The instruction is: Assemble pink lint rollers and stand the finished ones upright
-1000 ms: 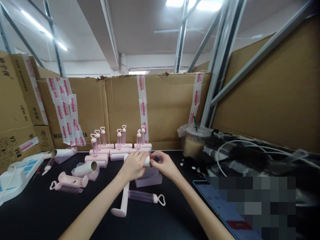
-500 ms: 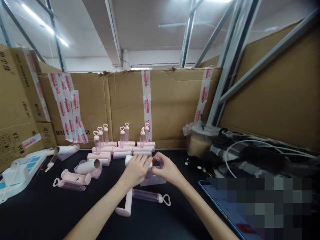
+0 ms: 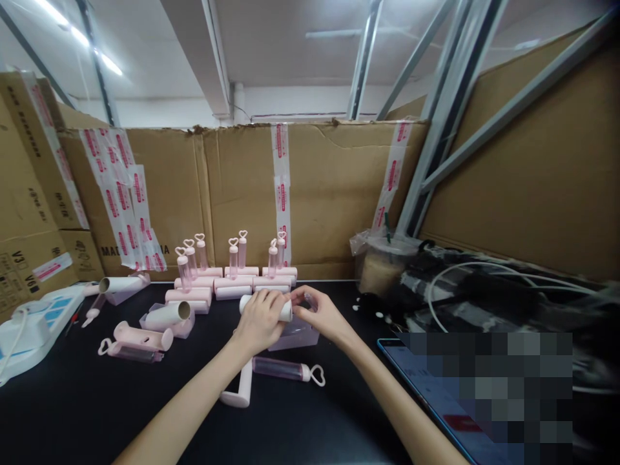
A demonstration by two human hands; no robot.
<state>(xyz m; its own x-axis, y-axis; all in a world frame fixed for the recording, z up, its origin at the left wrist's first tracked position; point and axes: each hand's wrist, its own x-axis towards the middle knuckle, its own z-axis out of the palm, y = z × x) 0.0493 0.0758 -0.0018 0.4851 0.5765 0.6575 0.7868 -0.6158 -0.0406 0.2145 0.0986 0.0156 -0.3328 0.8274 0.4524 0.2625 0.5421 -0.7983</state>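
Observation:
A white sticky-paper roll [image 3: 245, 303] is gripped from above by my left hand [image 3: 264, 321], its fingers wrapped over the middle. My right hand [image 3: 323, 316] is at the roll's right end, thumb and fingers closed together; what they pinch is unclear. Just under the hands is a translucent pink tray [image 3: 296, 339], partly covered by them. Nearer to me lie a pale pink roller cover [image 3: 245, 386] and a clear pink tube handle [image 3: 281, 369] with a heart-shaped loop.
Several assembled pink rollers [image 3: 232, 287] with upright heart handles stand at the back. Loose roller parts [image 3: 143, 336] and a power strip [image 3: 58, 323] are on the left. On the right are a drink cup [image 3: 380, 271], cables and a tablet [image 3: 421, 394]. Cardboard [image 3: 339, 200] walls the back.
The view has shifted slightly, so everything sits a little higher and further left. My left hand keeps its grip on the roll; my right fingers have moved slightly at its end.

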